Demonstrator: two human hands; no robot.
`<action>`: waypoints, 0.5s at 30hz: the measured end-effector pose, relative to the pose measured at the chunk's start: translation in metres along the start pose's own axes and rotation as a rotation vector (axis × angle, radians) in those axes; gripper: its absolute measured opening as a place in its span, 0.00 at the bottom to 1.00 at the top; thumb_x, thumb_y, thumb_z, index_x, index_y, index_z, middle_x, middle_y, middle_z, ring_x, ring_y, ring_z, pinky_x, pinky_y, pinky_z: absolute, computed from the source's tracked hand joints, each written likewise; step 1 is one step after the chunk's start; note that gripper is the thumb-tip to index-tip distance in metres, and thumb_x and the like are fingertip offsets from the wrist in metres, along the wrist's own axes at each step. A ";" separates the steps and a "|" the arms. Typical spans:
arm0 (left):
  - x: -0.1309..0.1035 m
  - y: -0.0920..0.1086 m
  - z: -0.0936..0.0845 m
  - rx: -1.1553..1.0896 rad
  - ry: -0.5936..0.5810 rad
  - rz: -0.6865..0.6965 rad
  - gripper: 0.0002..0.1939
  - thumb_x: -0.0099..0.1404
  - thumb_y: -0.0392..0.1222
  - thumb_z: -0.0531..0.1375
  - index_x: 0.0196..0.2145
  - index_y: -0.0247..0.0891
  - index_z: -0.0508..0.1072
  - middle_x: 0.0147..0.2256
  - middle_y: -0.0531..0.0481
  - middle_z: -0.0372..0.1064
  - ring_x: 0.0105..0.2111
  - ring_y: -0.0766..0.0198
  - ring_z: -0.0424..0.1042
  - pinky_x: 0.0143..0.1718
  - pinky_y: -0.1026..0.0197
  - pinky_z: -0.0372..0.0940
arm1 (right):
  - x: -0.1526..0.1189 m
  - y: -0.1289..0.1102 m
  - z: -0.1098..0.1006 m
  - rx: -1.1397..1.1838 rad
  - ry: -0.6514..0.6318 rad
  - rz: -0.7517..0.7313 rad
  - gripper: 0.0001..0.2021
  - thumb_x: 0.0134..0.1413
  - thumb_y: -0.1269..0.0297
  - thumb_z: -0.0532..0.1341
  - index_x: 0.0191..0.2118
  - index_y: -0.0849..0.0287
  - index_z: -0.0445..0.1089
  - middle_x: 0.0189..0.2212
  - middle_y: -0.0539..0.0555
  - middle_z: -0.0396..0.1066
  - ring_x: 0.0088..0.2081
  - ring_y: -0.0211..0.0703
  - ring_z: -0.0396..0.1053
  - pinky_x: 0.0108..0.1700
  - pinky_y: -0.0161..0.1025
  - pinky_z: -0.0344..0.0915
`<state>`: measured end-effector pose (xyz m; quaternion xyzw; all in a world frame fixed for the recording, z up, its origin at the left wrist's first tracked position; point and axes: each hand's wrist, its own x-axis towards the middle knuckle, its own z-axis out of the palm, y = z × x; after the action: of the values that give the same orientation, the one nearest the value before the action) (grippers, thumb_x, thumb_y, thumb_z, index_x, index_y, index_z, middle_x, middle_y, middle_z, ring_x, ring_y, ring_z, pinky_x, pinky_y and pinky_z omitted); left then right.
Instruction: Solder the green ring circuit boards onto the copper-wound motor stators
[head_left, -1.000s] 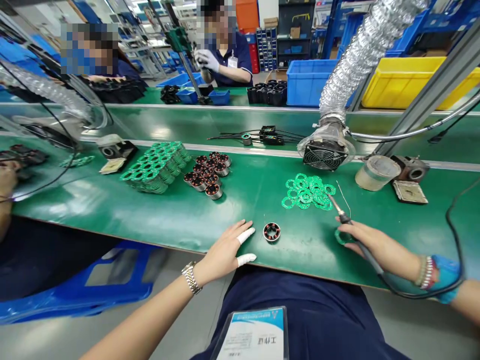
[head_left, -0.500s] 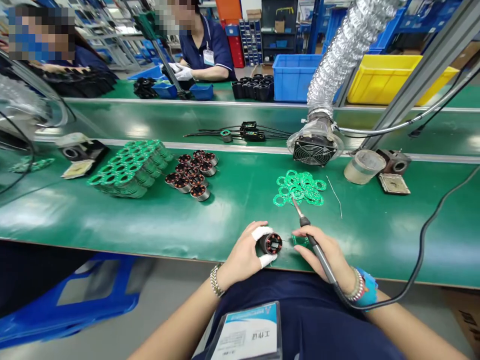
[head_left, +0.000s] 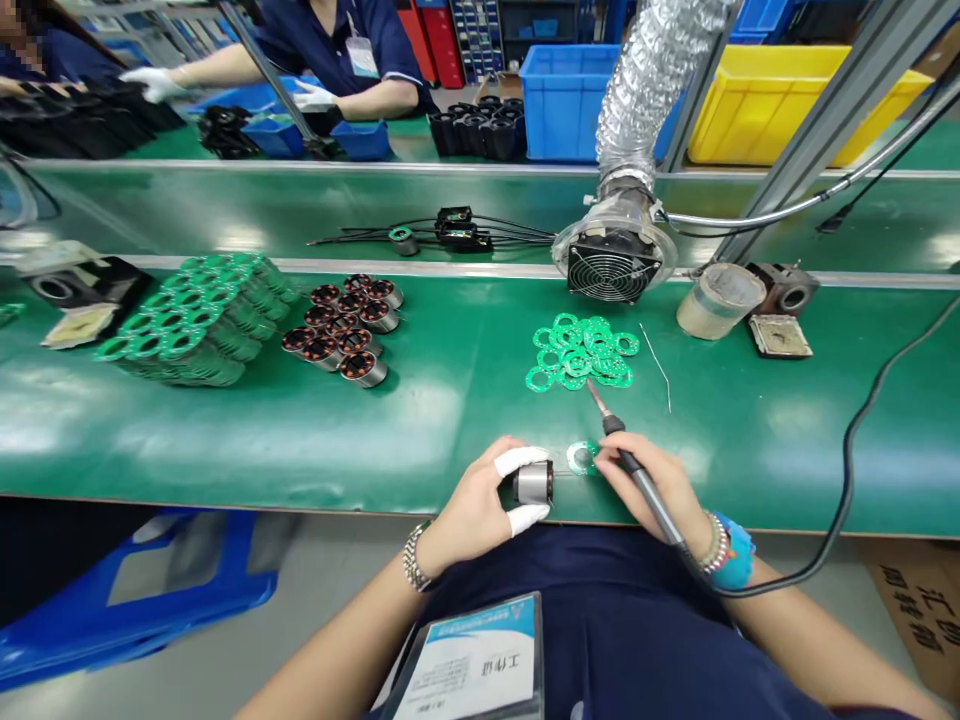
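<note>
Since the earlier frame, the stator (head_left: 534, 483) has turned onto its side, its open end now toward the right hand (head_left: 656, 490). Smooth green counter (head_left: 450, 420) lies beneath. Beyond the stator is a loose ring pile (head_left: 579, 362), flat and glossy. Left fingers, partly in white covers, clasp the stator's metal cylinder. Right of it, the right hand supports the slim iron (head_left: 651, 497), its fingers seemingly pinching one thin ring (head_left: 572, 460) just beside the stator. I judge the step is bringing ring and fine leads (head_left: 564, 473) together; this calls for careful alignment.
</note>
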<state>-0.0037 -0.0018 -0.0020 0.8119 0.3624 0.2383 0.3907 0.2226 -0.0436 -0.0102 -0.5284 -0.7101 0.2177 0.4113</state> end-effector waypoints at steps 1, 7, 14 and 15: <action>0.003 -0.002 -0.001 -0.004 -0.008 -0.004 0.22 0.53 0.37 0.63 0.46 0.39 0.65 0.42 0.45 0.64 0.42 0.58 0.66 0.45 0.54 0.64 | -0.003 0.002 -0.007 -0.001 0.017 0.020 0.07 0.55 0.69 0.57 0.40 0.56 0.67 0.28 0.50 0.71 0.30 0.38 0.70 0.36 0.35 0.67; 0.018 -0.008 -0.009 -0.003 -0.070 -0.002 0.22 0.52 0.35 0.62 0.46 0.38 0.66 0.42 0.46 0.64 0.41 0.60 0.66 0.51 0.51 0.60 | -0.024 0.012 -0.032 -0.007 0.034 0.032 0.10 0.54 0.67 0.58 0.43 0.56 0.69 0.33 0.53 0.75 0.36 0.42 0.73 0.38 0.39 0.69; 0.018 -0.011 -0.003 0.043 -0.043 0.017 0.22 0.52 0.37 0.63 0.46 0.39 0.65 0.40 0.47 0.66 0.41 0.60 0.66 0.58 0.43 0.48 | -0.021 0.010 -0.026 0.129 -0.023 0.099 0.08 0.53 0.70 0.59 0.39 0.55 0.72 0.32 0.53 0.75 0.34 0.42 0.72 0.37 0.40 0.69; 0.017 -0.011 -0.002 0.048 -0.042 0.017 0.22 0.52 0.38 0.63 0.45 0.39 0.65 0.39 0.47 0.66 0.40 0.60 0.66 0.58 0.43 0.47 | -0.020 0.009 -0.025 0.146 -0.031 0.091 0.08 0.53 0.70 0.59 0.39 0.55 0.71 0.32 0.53 0.75 0.34 0.42 0.72 0.37 0.40 0.69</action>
<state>0.0010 0.0175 -0.0079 0.8290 0.3529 0.2156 0.3764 0.2504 -0.0622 -0.0099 -0.5253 -0.6740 0.2955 0.4272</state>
